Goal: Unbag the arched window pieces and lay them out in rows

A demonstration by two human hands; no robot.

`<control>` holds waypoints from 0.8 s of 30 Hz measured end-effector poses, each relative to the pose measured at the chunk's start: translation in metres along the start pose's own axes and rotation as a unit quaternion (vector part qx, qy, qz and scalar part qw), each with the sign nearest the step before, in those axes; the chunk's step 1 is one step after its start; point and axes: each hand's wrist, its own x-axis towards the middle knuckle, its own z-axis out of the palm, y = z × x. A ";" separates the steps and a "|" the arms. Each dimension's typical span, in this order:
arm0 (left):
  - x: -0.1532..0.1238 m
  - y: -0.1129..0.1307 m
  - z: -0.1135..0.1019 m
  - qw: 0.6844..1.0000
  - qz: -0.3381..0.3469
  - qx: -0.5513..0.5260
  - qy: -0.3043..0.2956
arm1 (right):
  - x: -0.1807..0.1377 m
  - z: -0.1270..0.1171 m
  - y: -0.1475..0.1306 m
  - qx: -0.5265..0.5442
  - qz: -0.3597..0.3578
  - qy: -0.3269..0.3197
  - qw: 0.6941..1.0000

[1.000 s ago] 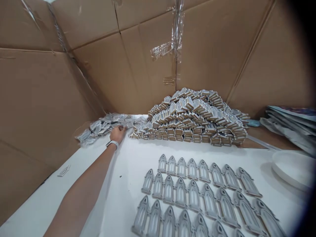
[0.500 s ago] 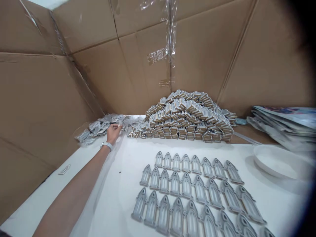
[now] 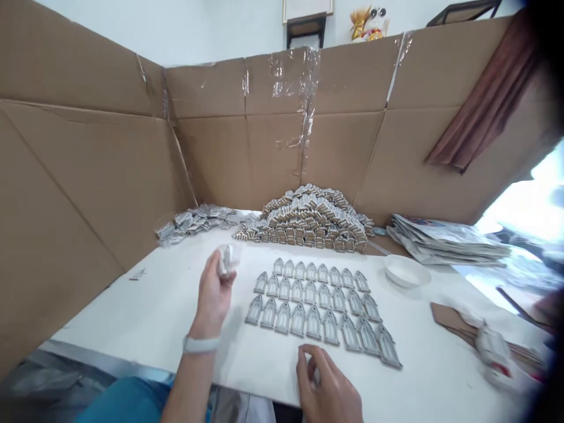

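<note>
My left hand (image 3: 214, 288), with a pale band on its wrist, is raised over the white table (image 3: 176, 317). Its fingers close round a small grey-and-white piece (image 3: 227, 259), blurred and partly covered by the fingers. Near the table's front edge is my right hand (image 3: 326, 382), its fingers curled and the tips drawn together; whether anything sits inside them is hidden. Just beyond it, arched grey window-shaped pieces (image 3: 298, 319) lie flat in 3 rows, points facing away from me.
A tall heap of stacked pieces (image 3: 308, 220) stands against the cardboard wall (image 3: 273, 141). Left of it lies a lower loose pile (image 3: 198, 220). One piece (image 3: 138, 274) lies alone at left. To the right are a white dish (image 3: 406, 273), folded papers (image 3: 440, 241) and cardboard scraps (image 3: 458, 323).
My left hand has come back from the loose pile toward me, holding a small piece. My right hand has appeared at the front. The view has tilted up and drawn back.
</note>
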 end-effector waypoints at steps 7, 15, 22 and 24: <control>-0.192 -0.042 -0.006 0.973 -0.153 0.038 -0.170 | 0.013 -0.038 -0.005 0.209 0.097 -0.103 0.968; -0.236 -0.068 -0.001 0.951 -0.256 -0.017 -0.172 | 0.014 -0.036 0.011 0.385 0.164 -0.067 0.906; -0.233 -0.069 -0.003 0.900 -0.397 -0.112 -0.142 | 0.052 -0.064 -0.002 0.368 0.112 -0.080 0.920; -0.231 -0.069 -0.004 0.898 -0.405 -0.116 -0.125 | 0.063 -0.072 -0.004 0.377 0.119 -0.058 0.916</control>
